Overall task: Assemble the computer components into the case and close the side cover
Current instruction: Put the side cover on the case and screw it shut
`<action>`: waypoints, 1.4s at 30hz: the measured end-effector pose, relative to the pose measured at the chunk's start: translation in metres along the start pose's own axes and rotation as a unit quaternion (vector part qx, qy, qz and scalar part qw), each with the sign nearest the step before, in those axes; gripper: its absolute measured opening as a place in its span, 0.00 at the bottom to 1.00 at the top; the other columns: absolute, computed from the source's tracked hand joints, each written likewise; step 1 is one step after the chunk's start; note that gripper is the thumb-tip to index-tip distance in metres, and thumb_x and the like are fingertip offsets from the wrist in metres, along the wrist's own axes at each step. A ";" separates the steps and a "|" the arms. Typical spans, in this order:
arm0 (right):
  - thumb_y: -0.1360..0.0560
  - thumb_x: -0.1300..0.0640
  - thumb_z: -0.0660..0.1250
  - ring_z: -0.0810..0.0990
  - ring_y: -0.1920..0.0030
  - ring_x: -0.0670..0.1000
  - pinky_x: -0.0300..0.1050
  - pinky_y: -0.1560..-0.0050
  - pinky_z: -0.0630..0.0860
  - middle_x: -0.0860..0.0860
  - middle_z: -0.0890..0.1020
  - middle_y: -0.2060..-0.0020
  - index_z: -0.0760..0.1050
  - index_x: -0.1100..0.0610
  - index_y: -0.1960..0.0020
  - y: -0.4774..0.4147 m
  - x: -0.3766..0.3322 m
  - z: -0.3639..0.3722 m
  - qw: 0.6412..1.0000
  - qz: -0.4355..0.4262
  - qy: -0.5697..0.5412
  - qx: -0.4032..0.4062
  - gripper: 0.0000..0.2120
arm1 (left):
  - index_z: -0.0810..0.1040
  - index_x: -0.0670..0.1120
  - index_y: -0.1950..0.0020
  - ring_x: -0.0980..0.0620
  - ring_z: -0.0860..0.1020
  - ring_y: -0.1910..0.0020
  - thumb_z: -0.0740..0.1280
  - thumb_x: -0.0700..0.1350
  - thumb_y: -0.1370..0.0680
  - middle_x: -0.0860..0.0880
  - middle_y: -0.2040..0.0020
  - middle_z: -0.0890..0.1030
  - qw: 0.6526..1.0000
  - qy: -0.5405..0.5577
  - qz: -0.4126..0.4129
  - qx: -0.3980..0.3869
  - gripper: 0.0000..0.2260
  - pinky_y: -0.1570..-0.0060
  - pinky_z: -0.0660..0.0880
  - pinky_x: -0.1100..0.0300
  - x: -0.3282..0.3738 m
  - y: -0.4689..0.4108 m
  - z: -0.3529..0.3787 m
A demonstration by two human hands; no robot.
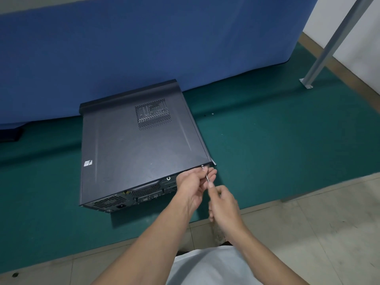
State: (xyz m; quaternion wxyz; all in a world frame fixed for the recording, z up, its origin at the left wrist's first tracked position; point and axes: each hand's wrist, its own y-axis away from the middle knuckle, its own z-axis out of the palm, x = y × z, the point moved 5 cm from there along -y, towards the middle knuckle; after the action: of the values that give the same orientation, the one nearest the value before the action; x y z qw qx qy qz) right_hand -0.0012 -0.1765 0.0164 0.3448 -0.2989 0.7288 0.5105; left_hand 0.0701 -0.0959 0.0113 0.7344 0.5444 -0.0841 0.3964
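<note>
A dark grey computer case [131, 149] lies flat on the green mat, its side cover [123, 140] in place on top, with a perforated vent [153, 114]. The rear panel [133, 197] with ports and a fan grille faces me. A thin screwdriver [207, 177] points at a screw [202, 166] at the rear right corner of the case. My left hand [193, 186] pinches the shaft close to the tip. My right hand [224, 204] is closed around the handle, which it hides.
A green mat [267, 151] covers the floor, with tile [308, 233] nearer me. A blue cloth [144, 48] hangs behind the case. A metal post [329, 42] is bolted down at the right. Two small screws [208, 114] lie on the mat beyond the case.
</note>
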 end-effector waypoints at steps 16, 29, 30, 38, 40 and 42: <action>0.18 0.50 0.58 0.55 0.82 0.45 0.33 0.79 0.53 0.47 0.59 0.79 0.68 0.60 0.62 -0.006 0.017 0.016 0.931 0.096 -0.346 -0.057 0.18 | 0.77 0.32 0.47 0.42 0.85 0.54 0.59 0.53 0.17 0.35 0.53 0.84 0.998 0.004 -0.034 -0.044 0.22 0.61 0.82 0.57 0.003 -0.003 -0.006; 0.22 0.47 0.63 0.74 0.68 0.56 0.45 0.68 0.64 0.52 0.78 0.69 0.73 0.57 0.58 0.004 -0.014 -0.006 0.936 -0.206 0.250 0.141 0.14 | 0.76 0.30 0.46 0.42 0.85 0.57 0.60 0.51 0.17 0.34 0.54 0.83 0.999 0.003 -0.032 -0.010 0.22 0.64 0.81 0.57 0.003 0.001 0.000; 0.22 0.52 0.65 0.75 0.69 0.59 0.46 0.69 0.64 0.55 0.80 0.69 0.74 0.59 0.58 0.006 -0.017 -0.003 0.916 -0.250 0.274 0.154 0.12 | 0.76 0.31 0.46 0.42 0.85 0.57 0.60 0.51 0.17 0.35 0.54 0.84 0.999 0.003 -0.032 -0.007 0.22 0.64 0.81 0.57 0.003 0.001 -0.001; 0.22 0.55 0.63 0.62 0.74 0.49 0.44 0.69 0.61 0.46 0.66 0.80 0.71 0.57 0.68 -0.014 -0.004 -0.002 0.977 -0.146 0.114 0.108 0.17 | 0.77 0.32 0.48 0.42 0.85 0.56 0.60 0.52 0.17 0.35 0.55 0.84 0.999 0.000 -0.028 -0.015 0.21 0.64 0.81 0.57 0.004 0.001 -0.002; 0.23 0.57 0.63 0.59 0.74 0.50 0.44 0.72 0.59 0.46 0.64 0.80 0.72 0.60 0.68 -0.015 0.000 0.003 0.991 -0.106 0.023 0.074 0.16 | 0.77 0.32 0.47 0.43 0.85 0.55 0.60 0.52 0.17 0.36 0.54 0.84 0.999 -0.004 -0.031 -0.020 0.21 0.64 0.81 0.58 0.004 0.001 -0.004; 0.22 0.60 0.63 0.56 0.76 0.49 0.40 0.75 0.55 0.47 0.61 0.79 0.74 0.57 0.70 -0.015 0.007 0.008 0.988 -0.031 -0.148 0.027 0.17 | 0.77 0.32 0.47 0.43 0.85 0.54 0.60 0.52 0.17 0.36 0.54 0.84 0.999 -0.011 -0.033 -0.023 0.21 0.63 0.81 0.58 0.003 -0.001 -0.005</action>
State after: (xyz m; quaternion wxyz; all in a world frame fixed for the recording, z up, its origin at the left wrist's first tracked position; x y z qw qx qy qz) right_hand 0.0082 -0.1741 0.0004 0.4719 -0.2330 0.6740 0.5184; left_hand 0.0712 -0.0896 0.0108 0.7587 0.5337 -0.0831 0.3641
